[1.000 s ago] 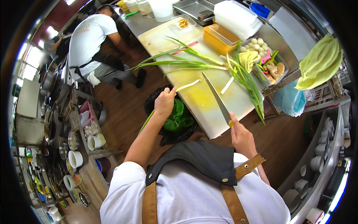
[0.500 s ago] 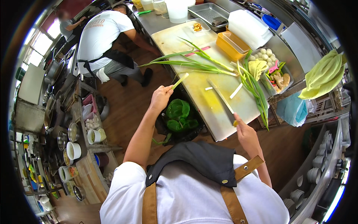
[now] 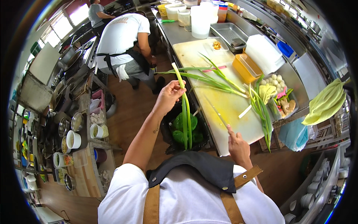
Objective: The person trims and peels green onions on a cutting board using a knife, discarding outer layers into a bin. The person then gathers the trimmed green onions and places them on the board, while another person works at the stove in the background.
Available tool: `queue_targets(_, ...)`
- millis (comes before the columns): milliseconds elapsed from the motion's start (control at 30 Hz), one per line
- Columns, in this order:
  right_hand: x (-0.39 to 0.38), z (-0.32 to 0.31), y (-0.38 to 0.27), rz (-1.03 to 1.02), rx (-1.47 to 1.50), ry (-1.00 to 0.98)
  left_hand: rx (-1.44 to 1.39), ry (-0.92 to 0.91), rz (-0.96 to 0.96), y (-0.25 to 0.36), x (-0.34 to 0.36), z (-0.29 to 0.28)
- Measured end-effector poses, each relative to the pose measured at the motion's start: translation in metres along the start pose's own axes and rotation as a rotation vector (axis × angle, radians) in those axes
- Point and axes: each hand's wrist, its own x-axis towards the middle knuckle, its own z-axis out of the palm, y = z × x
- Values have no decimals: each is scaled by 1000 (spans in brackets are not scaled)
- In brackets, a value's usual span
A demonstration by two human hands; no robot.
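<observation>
Standing at a steel counter (image 3: pixel 182 33), a person works with both hands at a long cutting board (image 3: pixel 220 140), whose left edge runs beside a black-lined bin (image 3: pixel 168 140) with a green bag (image 3: pixel 178 136) inside. Several loose scallions (image 3: pixel 216 83) lie across the board, leaves reaching over its left edge, and a second green bunch (image 3: pixel 263 112) droops at the right; both rest much as they do half a second earlier. The left hand (image 3: pixel 169 96), fingers closed round the held scallion (image 3: pixel 184 108), now raises it upright above the bin, pale end uppermost and leaves hanging (half a second earlier, that end slants toward the board). The right hand (image 3: pixel 238 145) is closed on the handle of the knife (image 3: pixel 218 113), forefinger extended toward the blade, whose tip now lies closer to the board's left edge. Among the smallest items, a white stalk segment (image 3: pixel 245 111) remains on the board, whereas the short cut bit seen earlier near the knife tip is gone from that spot; a small pale piece (image 3: pixel 197 111) appears at the left edge, beside the bin. Whether these two are one cannot be settled, but the shift suggests a completed cut, its trimming swept aside.
</observation>
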Motion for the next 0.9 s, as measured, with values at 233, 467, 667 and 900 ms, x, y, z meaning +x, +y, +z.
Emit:
queue_targets(233, 36, 45, 91, 30, -276, 76, -119, -115, 82, 14, -26, 14)
queue_targets(467, 88, -30, -67, -300, 1041, -342, -489, -196, 26, 11, -56, 39)
queue_targets(667, 114, -2, -89, -281, 950, -409, 368, 377, 244, 26, -71, 6)
queue_targets(900, 98, -38, -107, -432, 340, -80, 960, 571, 276, 45, -107, -7)
